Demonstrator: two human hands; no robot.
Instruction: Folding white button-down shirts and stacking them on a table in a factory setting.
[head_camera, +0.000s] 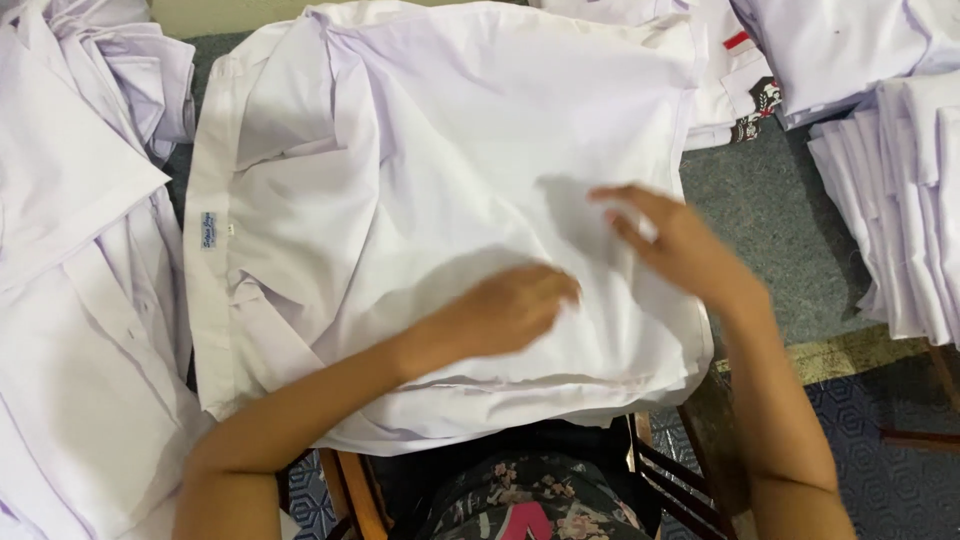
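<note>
The fingers of the right hand (678, 243) are spread and lie flat, tips pointing left, pressing on the right part of a white shirt (440, 200); they grip nothing. The left hand (505, 312) rests just beside it, toward the near edge of the table (770, 210). Its fingers are loosely curled and blurred, laid on the cloth, and they do not appear to pinch any fold, though the blur makes that hard to be sure of. Both forearms come in from the near edge.

The shirt lies spread over the middle of the grey table, its collar with a small sewn label (211, 231) turned to the left edge, and its lower folds hanging slightly over the near edge. It looks like thin woven cotton: light, limp and easily creased, so it will sag and slide rather than hold a shape. By my judgement it is best taken at the seams, the collar or a folded edge, where the layers are doubled and give the fingers something firm.

A loose heap of white shirts (70, 250) fills the left edge. A neat stack of folded white garments (900, 200) sits at the right edge, and more folded shirts (800, 50) lie at the far right corner. A wooden chair frame (350, 490) shows under the near edge.
</note>
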